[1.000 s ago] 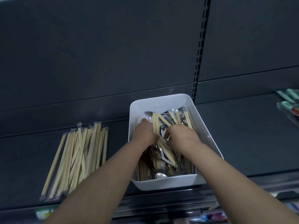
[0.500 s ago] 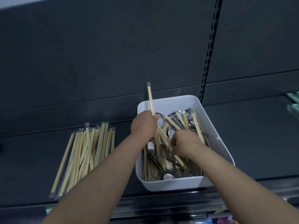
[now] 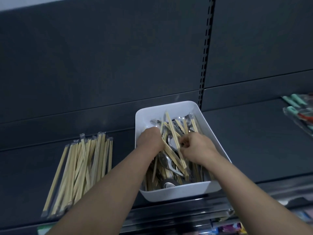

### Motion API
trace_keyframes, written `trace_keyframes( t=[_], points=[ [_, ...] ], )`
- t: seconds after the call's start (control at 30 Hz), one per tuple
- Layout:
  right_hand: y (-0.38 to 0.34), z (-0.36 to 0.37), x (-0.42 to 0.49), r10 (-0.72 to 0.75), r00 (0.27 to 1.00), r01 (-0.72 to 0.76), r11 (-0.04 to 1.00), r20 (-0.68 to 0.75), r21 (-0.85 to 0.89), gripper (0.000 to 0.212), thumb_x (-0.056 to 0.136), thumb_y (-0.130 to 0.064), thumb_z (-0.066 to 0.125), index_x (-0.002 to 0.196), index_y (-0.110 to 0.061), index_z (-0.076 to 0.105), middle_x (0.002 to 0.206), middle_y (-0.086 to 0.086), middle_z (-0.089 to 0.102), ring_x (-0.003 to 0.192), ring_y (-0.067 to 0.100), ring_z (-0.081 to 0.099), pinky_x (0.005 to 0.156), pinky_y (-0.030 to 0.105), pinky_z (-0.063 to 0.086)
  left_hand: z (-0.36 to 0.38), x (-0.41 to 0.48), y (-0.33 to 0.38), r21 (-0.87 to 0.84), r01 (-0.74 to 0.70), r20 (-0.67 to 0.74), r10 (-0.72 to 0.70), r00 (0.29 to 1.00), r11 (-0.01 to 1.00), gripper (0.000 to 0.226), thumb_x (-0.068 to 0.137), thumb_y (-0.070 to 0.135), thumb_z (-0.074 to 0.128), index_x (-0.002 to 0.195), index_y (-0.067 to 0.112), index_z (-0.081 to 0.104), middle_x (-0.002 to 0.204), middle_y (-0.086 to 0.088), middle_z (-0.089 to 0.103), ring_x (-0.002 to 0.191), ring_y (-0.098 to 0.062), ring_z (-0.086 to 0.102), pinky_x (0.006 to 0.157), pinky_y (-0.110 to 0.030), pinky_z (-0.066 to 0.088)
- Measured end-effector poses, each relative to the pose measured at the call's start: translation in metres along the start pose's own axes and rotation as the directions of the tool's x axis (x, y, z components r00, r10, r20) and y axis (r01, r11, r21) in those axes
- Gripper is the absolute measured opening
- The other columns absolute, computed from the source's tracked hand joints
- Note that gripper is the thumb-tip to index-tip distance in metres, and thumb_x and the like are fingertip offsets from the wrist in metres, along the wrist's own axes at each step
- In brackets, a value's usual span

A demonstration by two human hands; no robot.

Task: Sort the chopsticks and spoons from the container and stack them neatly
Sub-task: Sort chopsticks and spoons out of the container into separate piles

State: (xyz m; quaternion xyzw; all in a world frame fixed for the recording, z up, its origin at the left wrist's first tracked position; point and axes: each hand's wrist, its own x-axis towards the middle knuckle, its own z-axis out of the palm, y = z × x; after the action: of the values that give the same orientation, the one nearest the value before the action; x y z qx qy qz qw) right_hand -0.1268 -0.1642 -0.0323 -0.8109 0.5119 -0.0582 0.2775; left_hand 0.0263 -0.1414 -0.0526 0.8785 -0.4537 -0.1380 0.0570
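Observation:
A white plastic container (image 3: 210,131) stands on a dark shelf, full of wrapped wooden chopsticks (image 3: 174,164) mixed with metal spoons (image 3: 169,164). Both hands are inside it. My left hand (image 3: 149,140) is closed around a bunch of chopsticks at the container's left side. My right hand (image 3: 197,149) pinches a pair of chopsticks (image 3: 171,129) that slants up toward the back wall. To the left on the shelf lies a fanned pile of wrapped chopsticks (image 3: 83,170).
The dark shelf (image 3: 254,141) runs left and right with a dark back panel behind. At the far right edge lie packaged utensils with teal handles (image 3: 298,106). A slotted upright (image 3: 205,65) rises behind the container. Coloured packages show below the shelf's front lip.
The left hand, which held one chopstick pair up above the container, has dropped back down into the container. The right hand has closed on a chopstick pair.

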Motion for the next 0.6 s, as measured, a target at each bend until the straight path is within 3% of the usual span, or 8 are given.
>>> trace_keyframes(
  t=[0.17, 0.23, 0.33, 0.4, 0.5, 0.6],
  points=[
    [0.003, -0.005, -0.003, 0.003, 0.998, 0.000, 0.999, -0.062, 0.048, 0.027, 0.087, -0.019, 0.058, 0.110, -0.032, 0.067, 0.099, -0.008, 0.067, 0.098, 0.018, 0.062, 0.081, 0.025, 0.050, 0.007, 0.004, -0.001, -0.141, 0.036, 0.081, -0.025, 0.996, 0.989, 0.013, 0.076, 0.017, 0.063, 0.087, 0.011, 0.063, 0.080, -0.003, 0.061, 0.075, -0.024, 0.061, 0.067, -0.031, 0.052],
    [-0.001, -0.006, -0.003, -0.005, 0.996, 0.012, 0.997, -0.093, 0.082, 0.028, 0.087, -0.020, 0.058, 0.110, -0.032, 0.066, 0.099, -0.009, 0.068, 0.099, 0.018, 0.062, 0.082, 0.026, 0.050, 0.000, 0.005, -0.005, -0.244, 0.012, -0.008, -0.014, 1.000, 0.970, 0.010, 0.082, 0.020, 0.062, 0.087, 0.012, 0.064, 0.079, -0.002, 0.061, 0.073, -0.025, 0.060, 0.063, -0.030, 0.048],
    [-0.017, -0.004, 0.000, -0.040, 0.984, 0.058, 0.993, -0.173, 0.103, 0.027, 0.086, -0.022, 0.058, 0.110, -0.032, 0.067, 0.098, -0.005, 0.070, 0.098, 0.022, 0.063, 0.080, 0.028, 0.049, -0.031, 0.002, -0.013, -0.365, -0.076, -0.251, -0.019, 0.968, 0.928, 0.016, 0.091, 0.023, 0.053, 0.078, 0.016, 0.058, 0.071, 0.002, 0.056, 0.070, -0.024, 0.056, 0.055, -0.028, 0.037],
    [-0.036, -0.001, 0.001, -0.081, 0.971, 0.113, 0.985, -0.225, 0.132, 0.030, 0.084, -0.021, 0.057, 0.110, -0.030, 0.068, 0.088, -0.006, 0.069, 0.091, 0.021, 0.064, 0.075, 0.027, 0.048, -0.053, 0.002, -0.025, -0.458, -0.119, -0.343, -0.052, 0.938, 0.881, 0.023, 0.093, 0.025, 0.050, 0.074, 0.014, 0.054, 0.071, -0.001, 0.056, 0.069, -0.024, 0.056, 0.054, -0.031, 0.041],
    [-0.075, 0.007, -0.003, -0.156, 0.955, 0.206, 0.960, -0.252, 0.189, 0.033, 0.083, -0.017, 0.056, 0.112, -0.025, 0.068, 0.076, -0.009, 0.062, 0.086, 0.018, 0.064, 0.073, 0.024, 0.045, -0.073, 0.005, -0.057, -0.638, -0.109, -0.306, -0.121, 0.944, 0.762, 0.024, 0.090, 0.026, 0.053, 0.076, 0.007, 0.058, 0.077, -0.012, 0.065, 0.072, -0.031, 0.066, 0.066, -0.042, 0.057],
    [-0.115, 0.024, -0.011, -0.236, 0.955, 0.269, 0.945, -0.180, 0.188, 0.031, 0.083, -0.014, 0.055, 0.108, -0.024, 0.070, 0.077, -0.006, 0.066, 0.082, 0.019, 0.062, 0.071, 0.024, 0.045, -0.073, -0.001, -0.104, -0.645, 0.007, -0.182, -0.162, 0.970, 0.764, 0.024, 0.088, 0.023, 0.059, 0.074, 0.003, 0.058, 0.068, -0.013, 0.052, 0.061, -0.024, 0.052, 0.059, -0.034, 0.043]
  ],
)
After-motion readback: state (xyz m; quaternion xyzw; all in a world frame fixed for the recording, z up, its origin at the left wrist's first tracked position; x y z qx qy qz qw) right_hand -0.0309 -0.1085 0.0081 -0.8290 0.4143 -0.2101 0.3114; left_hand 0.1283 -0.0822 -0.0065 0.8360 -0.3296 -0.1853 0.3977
